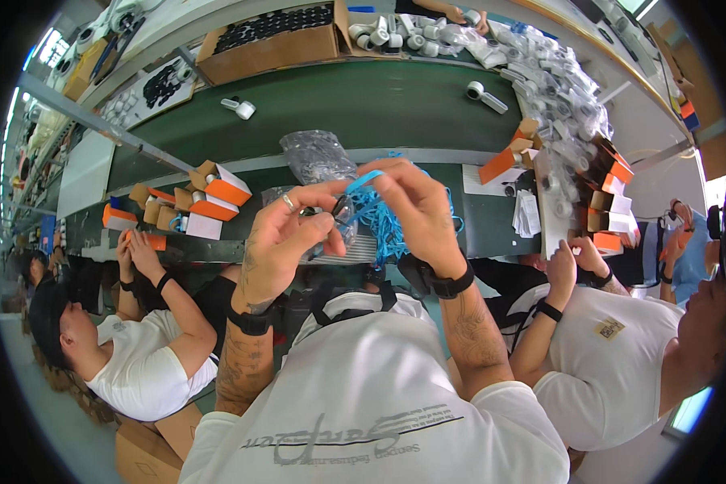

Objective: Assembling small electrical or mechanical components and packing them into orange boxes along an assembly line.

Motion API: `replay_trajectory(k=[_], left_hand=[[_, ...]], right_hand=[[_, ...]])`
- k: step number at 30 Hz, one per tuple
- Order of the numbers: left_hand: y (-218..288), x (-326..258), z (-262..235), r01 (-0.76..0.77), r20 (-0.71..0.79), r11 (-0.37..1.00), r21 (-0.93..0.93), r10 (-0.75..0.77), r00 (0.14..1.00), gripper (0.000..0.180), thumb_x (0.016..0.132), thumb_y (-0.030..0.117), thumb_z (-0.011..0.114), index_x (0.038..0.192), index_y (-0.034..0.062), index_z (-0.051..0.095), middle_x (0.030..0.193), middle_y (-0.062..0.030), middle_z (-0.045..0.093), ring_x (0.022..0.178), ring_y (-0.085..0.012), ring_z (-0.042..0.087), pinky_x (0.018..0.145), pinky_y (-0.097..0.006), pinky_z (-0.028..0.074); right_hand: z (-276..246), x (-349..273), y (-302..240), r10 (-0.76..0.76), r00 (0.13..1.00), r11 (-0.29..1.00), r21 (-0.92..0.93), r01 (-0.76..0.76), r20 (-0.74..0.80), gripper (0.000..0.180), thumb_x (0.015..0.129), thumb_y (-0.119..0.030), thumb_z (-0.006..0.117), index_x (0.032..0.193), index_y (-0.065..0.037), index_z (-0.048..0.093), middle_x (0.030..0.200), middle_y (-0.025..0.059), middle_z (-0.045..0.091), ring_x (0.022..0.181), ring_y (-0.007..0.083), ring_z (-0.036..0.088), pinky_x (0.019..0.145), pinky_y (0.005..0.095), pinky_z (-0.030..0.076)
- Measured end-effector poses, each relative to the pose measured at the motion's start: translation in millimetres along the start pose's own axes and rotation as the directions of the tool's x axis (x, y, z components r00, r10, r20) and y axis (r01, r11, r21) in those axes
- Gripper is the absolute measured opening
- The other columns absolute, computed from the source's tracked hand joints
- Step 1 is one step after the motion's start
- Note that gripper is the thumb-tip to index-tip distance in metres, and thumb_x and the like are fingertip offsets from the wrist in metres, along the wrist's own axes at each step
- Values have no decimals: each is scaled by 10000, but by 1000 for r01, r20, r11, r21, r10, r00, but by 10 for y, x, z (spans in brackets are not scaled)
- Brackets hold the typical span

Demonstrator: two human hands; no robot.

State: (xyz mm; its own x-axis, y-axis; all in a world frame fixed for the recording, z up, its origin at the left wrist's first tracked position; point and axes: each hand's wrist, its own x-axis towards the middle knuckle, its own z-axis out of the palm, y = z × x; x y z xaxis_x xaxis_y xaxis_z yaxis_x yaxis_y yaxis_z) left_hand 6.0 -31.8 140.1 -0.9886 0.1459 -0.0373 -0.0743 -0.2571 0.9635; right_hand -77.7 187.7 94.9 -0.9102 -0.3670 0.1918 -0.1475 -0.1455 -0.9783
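Note:
My left hand [294, 234] and my right hand [411, 208] are raised close together above the near edge of the bench. A bright blue strap [364, 181] is pinched between my right thumb and fingers, bent into a loop. The fingers of my left hand close on a small dark part [343, 211] against the strap; its exact kind is partly hidden. Beyond my right hand lies a tangled heap of blue straps [387, 234]. A clear plastic bag [316, 155] of small items sits just past my left hand.
A green conveyor belt [363, 109] runs across behind the bench, carrying white handheld devices [487, 98]. Orange and white boxes [218, 194] stand left, more right. A carton of black parts [270, 42] and bagged white devices [552, 77] lie farther back. Co-workers sit on both sides.

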Motion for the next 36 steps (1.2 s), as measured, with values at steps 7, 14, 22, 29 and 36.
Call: replay_trajectory(k=[7, 14, 22, 29, 36], left_hand=[[-221, -71, -100, -12, -253, 1000, -9, 9, 967, 244, 1111, 118, 617, 1323, 0, 634, 1346, -215, 715, 879, -188, 737, 754, -318, 581], [-376, 6, -140, 47, -335, 997, -65, -66, 940, 271, 1133, 132, 617, 1368, -3, 606, 1203, -185, 776, 843, -171, 763, 719, -273, 580], [-502, 57, -71, 67, -341, 997, 35, -51, 939, 309, 1115, 86, 646, 1371, -78, 589, 1196, -196, 785, 954, -200, 802, 844, -312, 653], [-603, -29, -61, 10, -341, 985, 174, 51, 939, 216, 1082, 58, 697, 1268, -53, 698, 1073, -125, 799, 964, -172, 794, 843, -298, 643], [-654, -163, -144, -42, -370, 998, -46, 22, 929, 205, 1054, 50, 742, 1231, -53, 734, 1051, -92, 771, 896, -133, 737, 824, -277, 622]], right_hand=[[114, 38, -126, -162, 983, 985, -80, 155, -87, 256, 1117, -191, 640, 1128, 14, 793, 1403, 193, 742, 1258, 292, 718, 1112, 392, 516], [118, 1, -23, 193, 981, 847, 505, -164, -4, 437, 1198, -303, 492, 1260, 68, 713, 798, -10, 594, 764, 105, 557, 742, 326, 483], [400, -184, -58, -98, 994, 944, -312, 111, 56, 369, 1093, -69, 622, 1452, -29, 700, 916, 87, 657, 777, 230, 633, 741, 342, 518], [574, -313, 214, -162, 972, 910, -407, 79, -172, 169, 993, -62, 802, 1134, -29, 715, 967, 95, 777, 620, 196, 636, 553, 343, 510], [725, -300, 202, -283, 954, 813, -553, 184, -99, 137, 930, -56, 848, 1041, -89, 776, 935, 61, 762, 665, 218, 627, 599, 339, 505]])
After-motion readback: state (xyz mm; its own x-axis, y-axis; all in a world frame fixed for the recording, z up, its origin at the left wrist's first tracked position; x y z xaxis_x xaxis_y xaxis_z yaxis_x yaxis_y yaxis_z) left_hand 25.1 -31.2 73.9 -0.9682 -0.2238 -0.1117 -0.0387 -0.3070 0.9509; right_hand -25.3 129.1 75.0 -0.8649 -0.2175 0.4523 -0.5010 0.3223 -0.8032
